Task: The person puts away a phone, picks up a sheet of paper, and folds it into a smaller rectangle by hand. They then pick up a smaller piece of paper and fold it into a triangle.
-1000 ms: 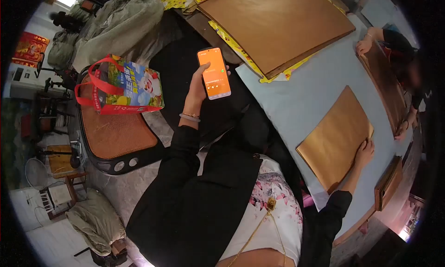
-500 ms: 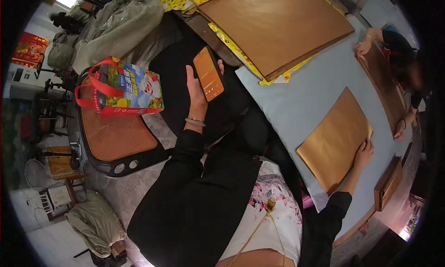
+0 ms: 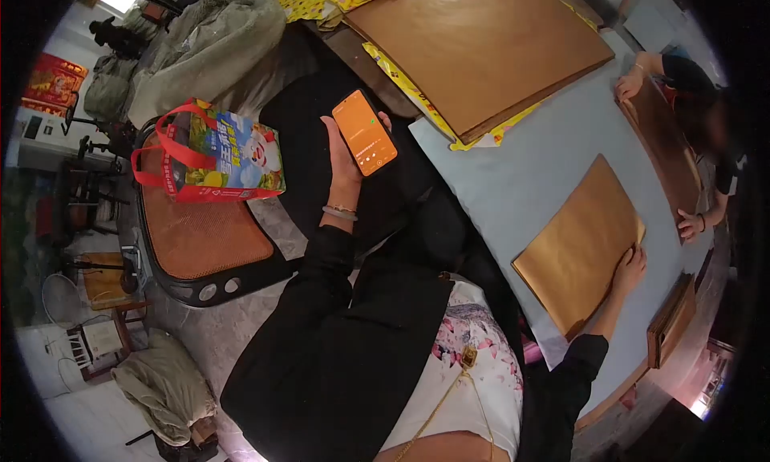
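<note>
My left hand [image 3: 343,159] holds a phone [image 3: 365,132] with an orange screen, raised in front of me over a dark cloth. A thin bracelet sits on that wrist. My right hand [image 3: 630,267] rests flat, fingers down, on the near right corner of a stack of gold-brown sheets [image 3: 576,241] lying on the pale blue table [image 3: 521,165]. Both my sleeves are black.
A larger stack of brown sheets [image 3: 481,41] lies on yellow printed paper at the table's far end. Another person's hands [image 3: 630,83] press a brown sheet [image 3: 666,153] at the right. A colourful bag with red handles [image 3: 216,153] sits on a woven-seat chair to my left.
My left hand has tilted and turned the phone, first edge-on, now with the screen facing up again. The other person's lower hand slid nearer along their sheet. My right hand stayed put.
</note>
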Action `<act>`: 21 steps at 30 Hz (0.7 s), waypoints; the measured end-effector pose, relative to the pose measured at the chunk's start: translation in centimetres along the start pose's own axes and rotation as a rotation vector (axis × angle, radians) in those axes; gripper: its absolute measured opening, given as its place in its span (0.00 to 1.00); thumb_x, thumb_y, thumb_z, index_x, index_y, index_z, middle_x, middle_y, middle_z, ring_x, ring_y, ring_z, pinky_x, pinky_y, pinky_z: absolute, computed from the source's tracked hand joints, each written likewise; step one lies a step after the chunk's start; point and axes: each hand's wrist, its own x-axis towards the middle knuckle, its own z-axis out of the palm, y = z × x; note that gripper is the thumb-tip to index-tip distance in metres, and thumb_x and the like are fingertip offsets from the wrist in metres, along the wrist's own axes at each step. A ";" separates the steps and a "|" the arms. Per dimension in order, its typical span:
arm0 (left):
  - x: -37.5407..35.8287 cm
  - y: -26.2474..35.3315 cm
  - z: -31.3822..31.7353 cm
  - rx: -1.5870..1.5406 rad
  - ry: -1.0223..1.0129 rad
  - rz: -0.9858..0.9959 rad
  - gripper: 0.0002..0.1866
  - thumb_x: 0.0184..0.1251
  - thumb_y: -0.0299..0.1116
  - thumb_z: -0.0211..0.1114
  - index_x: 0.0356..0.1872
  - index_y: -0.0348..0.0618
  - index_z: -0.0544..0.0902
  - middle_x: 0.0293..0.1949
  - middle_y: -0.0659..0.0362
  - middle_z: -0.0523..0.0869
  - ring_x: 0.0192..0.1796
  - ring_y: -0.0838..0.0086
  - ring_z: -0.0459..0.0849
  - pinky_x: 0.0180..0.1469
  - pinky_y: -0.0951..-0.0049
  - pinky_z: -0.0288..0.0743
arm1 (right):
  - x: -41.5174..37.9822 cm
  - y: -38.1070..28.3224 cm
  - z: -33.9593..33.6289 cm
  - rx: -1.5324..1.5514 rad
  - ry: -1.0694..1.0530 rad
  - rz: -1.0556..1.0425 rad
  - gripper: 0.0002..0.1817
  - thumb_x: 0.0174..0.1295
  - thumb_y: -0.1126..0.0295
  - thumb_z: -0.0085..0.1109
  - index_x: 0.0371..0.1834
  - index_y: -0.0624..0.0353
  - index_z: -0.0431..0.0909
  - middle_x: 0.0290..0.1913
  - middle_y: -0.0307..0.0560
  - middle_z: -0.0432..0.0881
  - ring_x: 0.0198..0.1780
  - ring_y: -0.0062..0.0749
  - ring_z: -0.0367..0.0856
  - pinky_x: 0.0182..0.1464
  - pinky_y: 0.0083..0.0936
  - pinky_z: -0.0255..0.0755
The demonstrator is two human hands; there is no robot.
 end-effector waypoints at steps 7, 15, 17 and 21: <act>0.5 -0.1 -0.1 -0.003 0.180 0.158 0.42 0.63 0.70 0.42 0.60 0.40 0.68 0.54 0.43 0.74 0.53 0.53 0.75 0.57 0.55 0.72 | 0.0 -0.1 -0.4 -0.061 0.039 -0.063 0.22 0.72 0.52 0.39 0.60 0.51 0.73 0.63 0.43 0.71 0.60 0.44 0.70 0.58 0.38 0.68; 6.9 2.0 -9.4 -0.106 0.418 0.434 0.45 0.63 0.72 0.40 0.66 0.42 0.63 0.66 0.47 0.65 0.66 0.53 0.64 0.70 0.51 0.54 | -0.3 -1.6 -1.9 -0.014 0.053 -0.044 0.19 0.71 0.56 0.44 0.58 0.53 0.75 0.61 0.45 0.73 0.59 0.44 0.72 0.58 0.37 0.69; 7.0 0.6 -7.3 -0.071 0.638 0.556 0.51 0.58 0.73 0.48 0.72 0.42 0.51 0.72 0.49 0.52 0.69 0.56 0.55 0.73 0.57 0.50 | -0.5 -1.9 -1.2 -0.020 0.086 -0.044 0.19 0.71 0.57 0.45 0.57 0.54 0.75 0.61 0.45 0.73 0.58 0.44 0.72 0.58 0.37 0.69; 10.6 3.2 -13.4 -0.496 0.353 0.255 0.63 0.49 0.70 0.63 0.71 0.31 0.44 0.73 0.48 0.46 0.70 0.59 0.51 0.73 0.59 0.49 | -0.6 -2.6 -2.3 0.021 0.110 -0.026 0.16 0.68 0.62 0.48 0.55 0.53 0.76 0.59 0.46 0.74 0.55 0.47 0.73 0.57 0.37 0.68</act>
